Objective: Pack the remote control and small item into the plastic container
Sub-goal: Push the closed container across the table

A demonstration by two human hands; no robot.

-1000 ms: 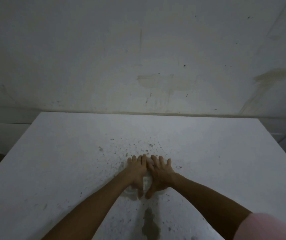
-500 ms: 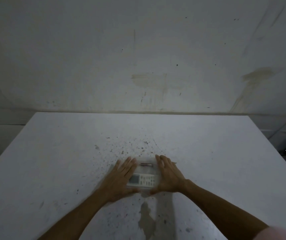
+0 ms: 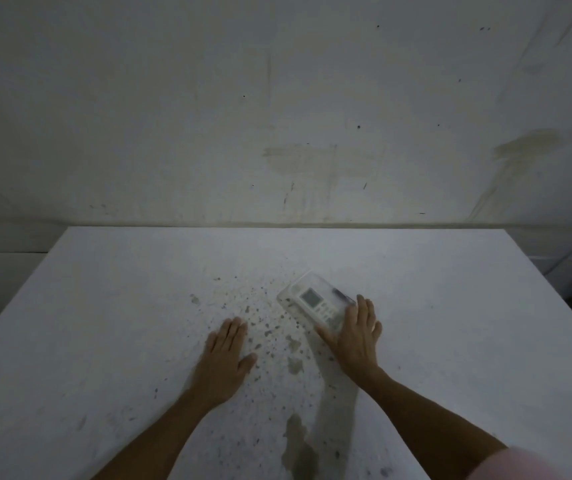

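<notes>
A clear plastic container (image 3: pixel 298 287) lies on the white table (image 3: pixel 104 306), turned diagonally. Inside it I see a white remote control (image 3: pixel 317 303) with a small screen, and a thin dark small item (image 3: pixel 341 293) along its far side. My right hand (image 3: pixel 355 336) rests on the container's near right end, thumb along its near side and fingers over the top. My left hand (image 3: pixel 225 358) lies flat on the table to the left, apart from the container, holding nothing.
The table top is speckled with dark flecks and stains around the hands, with a larger stain (image 3: pixel 298 445) near the front edge. A stained wall (image 3: pixel 298 161) rises behind the table's far edge.
The container has swung from lying across to diagonal and shifted right with my right hand on it. My left hand has come off it and moved left onto the table.
</notes>
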